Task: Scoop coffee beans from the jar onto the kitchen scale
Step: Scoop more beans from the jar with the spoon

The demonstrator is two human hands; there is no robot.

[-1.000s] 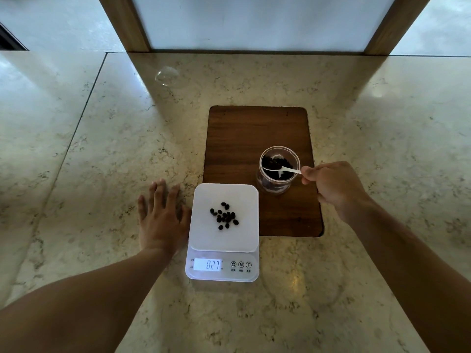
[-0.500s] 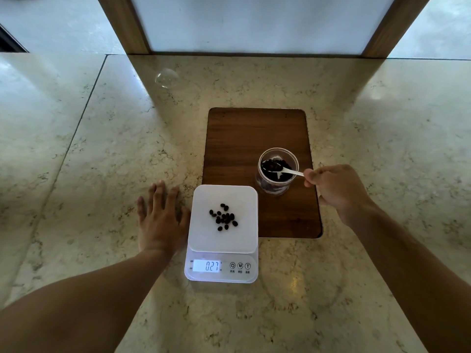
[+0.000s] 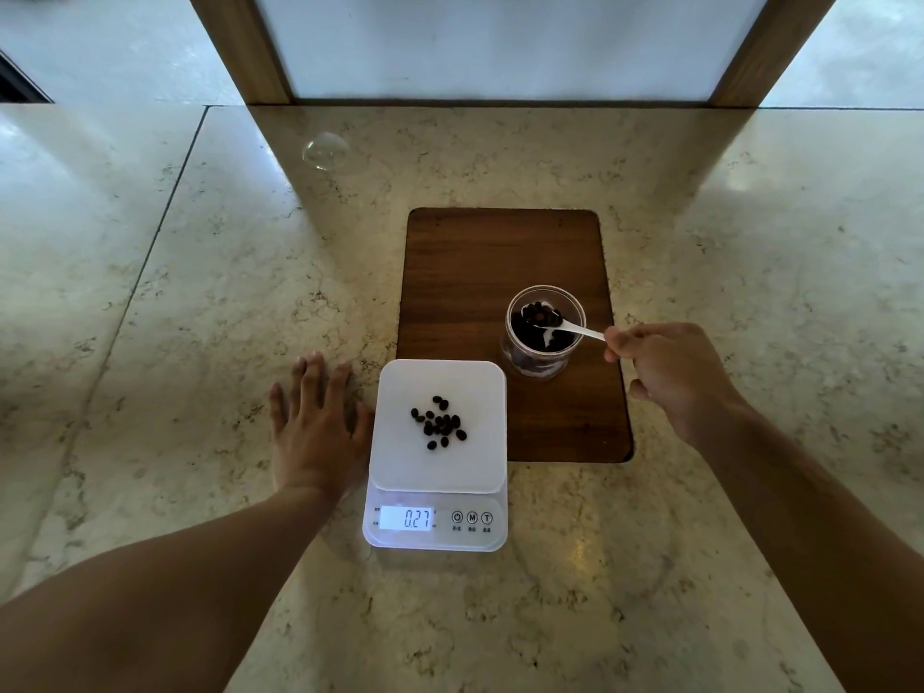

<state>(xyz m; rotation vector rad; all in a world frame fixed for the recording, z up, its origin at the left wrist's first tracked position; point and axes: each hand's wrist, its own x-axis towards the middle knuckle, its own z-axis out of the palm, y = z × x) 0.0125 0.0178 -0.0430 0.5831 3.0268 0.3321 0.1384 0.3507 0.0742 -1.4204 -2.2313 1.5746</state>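
A clear glass jar [image 3: 515,352] of dark coffee beans stands on a brown wooden board [image 3: 480,262]. My right hand [image 3: 670,377] pinches the handle of a small white spoon [image 3: 580,331], whose bowl sits at the jar's mouth with several beans in it. In front of the board is a white kitchen scale [image 3: 395,442] with a small pile of coffee beans [image 3: 440,425] on its platform; its display reads 0.27. My left hand [image 3: 315,427] lies flat on the counter, fingers spread, just left of the scale.
The marble counter [image 3: 200,317] runs to a wall panel with wooden frame posts [image 3: 240,47] at the back. A small clear dome-shaped object [image 3: 325,151] lies on the counter at the back left.
The spoon's bowl has come up from among the beans to the jar's mouth, now carrying beans. My left hand and the scale reading are unchanged.
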